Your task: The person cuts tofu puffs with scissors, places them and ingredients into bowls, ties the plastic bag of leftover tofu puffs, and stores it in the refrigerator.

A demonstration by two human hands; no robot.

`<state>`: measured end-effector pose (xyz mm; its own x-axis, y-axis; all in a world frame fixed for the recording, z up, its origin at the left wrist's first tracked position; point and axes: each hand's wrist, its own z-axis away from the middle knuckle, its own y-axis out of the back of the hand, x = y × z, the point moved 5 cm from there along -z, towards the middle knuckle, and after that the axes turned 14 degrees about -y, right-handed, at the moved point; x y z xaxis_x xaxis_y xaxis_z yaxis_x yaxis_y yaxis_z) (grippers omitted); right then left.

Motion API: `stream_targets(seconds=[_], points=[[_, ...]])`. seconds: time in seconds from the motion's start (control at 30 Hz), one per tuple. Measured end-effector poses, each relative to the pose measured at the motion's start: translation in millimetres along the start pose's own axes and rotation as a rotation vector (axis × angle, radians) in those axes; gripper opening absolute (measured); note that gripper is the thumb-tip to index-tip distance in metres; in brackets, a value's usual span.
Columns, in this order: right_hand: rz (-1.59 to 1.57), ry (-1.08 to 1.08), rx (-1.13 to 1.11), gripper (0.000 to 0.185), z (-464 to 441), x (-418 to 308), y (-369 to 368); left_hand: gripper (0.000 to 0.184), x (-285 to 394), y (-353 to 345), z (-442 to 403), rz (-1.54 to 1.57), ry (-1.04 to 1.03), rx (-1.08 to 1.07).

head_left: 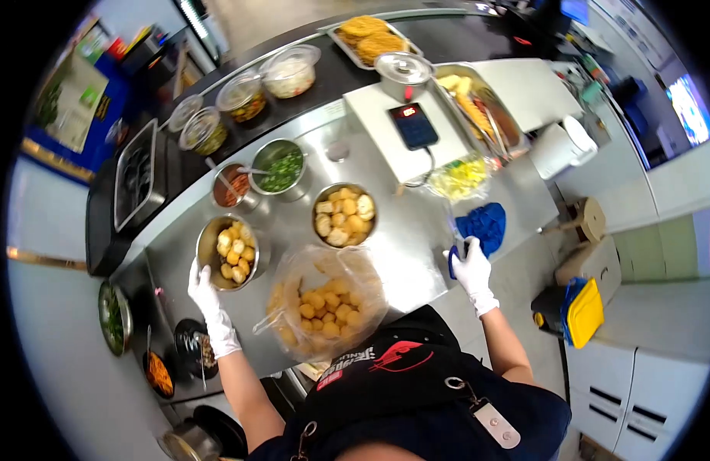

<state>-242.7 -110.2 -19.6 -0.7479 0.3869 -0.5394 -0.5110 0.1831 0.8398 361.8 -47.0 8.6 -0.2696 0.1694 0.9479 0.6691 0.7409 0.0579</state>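
My left hand (205, 290), in a white glove, touches the lower left rim of a metal bowl (204, 244) holding pale golden round pieces. In my right hand (472, 270), also gloved, are blue-handled scissors (452, 261), beside a crumpled blue cloth (484, 227). Between my hands lies an open clear plastic bag (370, 283) with many round golden pieces in it. Behind the bag stands a second metal bowl (319, 223) with similar pieces, some of them cut.
Metal containers of chopped greens (282, 170) and red bits (230, 187) stand at the back left. A scale (414, 127), a lidded pot (403, 75) and a tray of yellow food (478, 104) are at the back right. Pans (156, 374) line the left edge.
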Motion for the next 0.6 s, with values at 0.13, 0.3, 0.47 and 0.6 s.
stream_targets(seconds=[0.13,0.3,0.47,0.6], points=[[0.203,-0.080,0.320,0.052,-31.5,53.5,36.5,0.037,-40.9,-3.3,10.4,-0.023,0.100,0.020],[0.428,-0.178,0.102,0.047,-59.6,103.6,0.1,0.037,-96.8,0.9,19.4,0.116,0.225,0.045],[0.409,-0.223,-0.051,0.050,-52.3,107.7,13.2,0.036,-37.8,-29.6,22.2,-0.659,-0.121,0.160],[0.186,-0.350,-0.130,0.054,-42.1,121.8,14.1,0.024,149.4,-207.5,84.8,-0.309,-0.503,-0.186]])
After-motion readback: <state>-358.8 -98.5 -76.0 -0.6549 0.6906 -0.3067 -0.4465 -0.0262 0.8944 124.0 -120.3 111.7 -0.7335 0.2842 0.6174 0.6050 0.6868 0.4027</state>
